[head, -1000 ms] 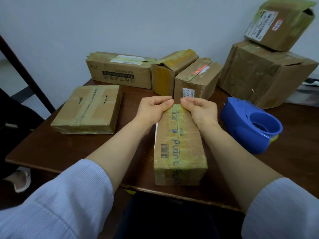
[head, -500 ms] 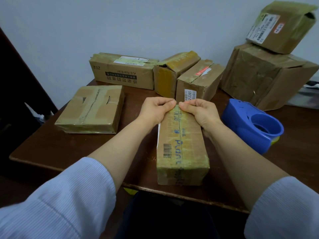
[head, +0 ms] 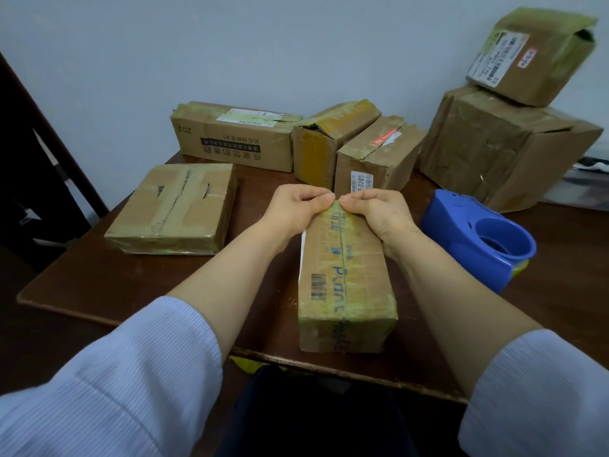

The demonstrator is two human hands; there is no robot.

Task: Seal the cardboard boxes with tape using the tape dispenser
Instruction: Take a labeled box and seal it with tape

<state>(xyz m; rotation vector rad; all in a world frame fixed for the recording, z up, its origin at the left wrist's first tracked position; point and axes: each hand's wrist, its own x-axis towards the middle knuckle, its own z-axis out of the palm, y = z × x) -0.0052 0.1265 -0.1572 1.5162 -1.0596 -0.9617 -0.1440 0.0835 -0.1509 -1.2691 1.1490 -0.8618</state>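
Both hands, left hand and right hand, curl over the long box's far end, best pressing tape flat before fetching the blue dispenser.

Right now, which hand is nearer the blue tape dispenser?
Right. The right hand grips the far end of the long box, beside the tape dispenser; the left hand is farther off.

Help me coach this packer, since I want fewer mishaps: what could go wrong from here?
The long box ends right at the front edge of the table; a tug toward the person could tip it off.
The left hand and right hand both pinch its far end, while the tape dispenser lies apart on the right; letting go to fetch it may let that end lift.
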